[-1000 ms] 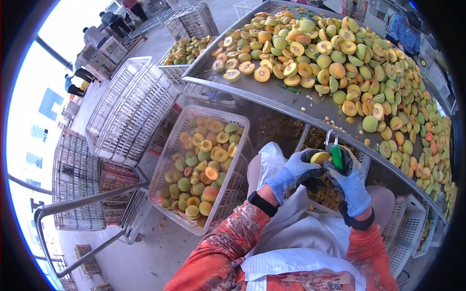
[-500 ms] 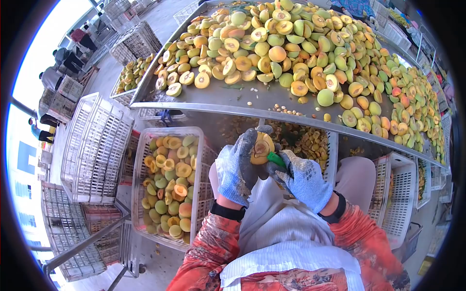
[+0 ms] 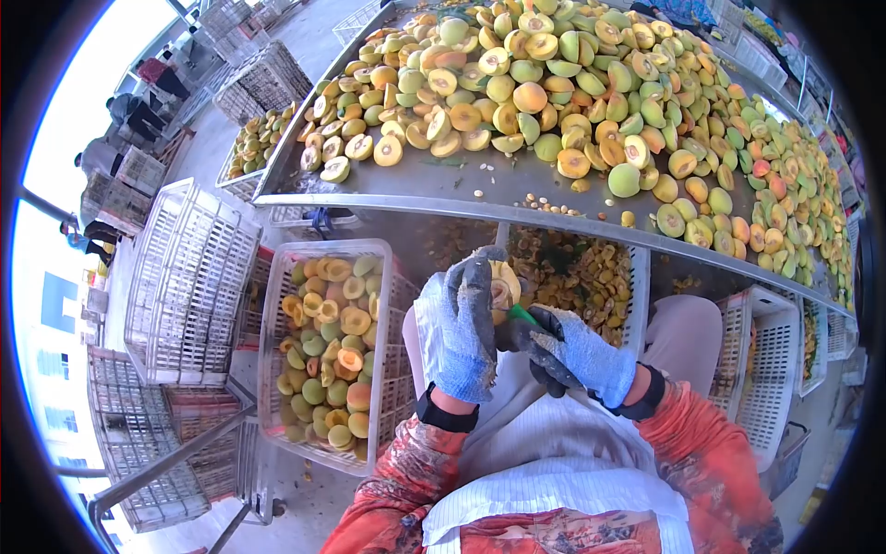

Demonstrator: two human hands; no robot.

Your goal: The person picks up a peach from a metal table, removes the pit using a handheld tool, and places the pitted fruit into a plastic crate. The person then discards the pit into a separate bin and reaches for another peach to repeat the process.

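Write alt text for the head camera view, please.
A person's gloved left hand holds a cut fruit while the gloved right hand grips a green tool at its lower edge. Ahead, a metal table is heaped with fruit halves; a white crate of more fruit stands to the left.

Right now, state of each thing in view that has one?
Left hand: closed on fruit
Held fruit: cut, face showing
Right hand: gripping tool
Green tool: held at fruit; contact unclear
Table: loaded
Fruit pile: heaped, many halved
Left crate: open-topped, fruit inside
Scrap crate: scraps inside
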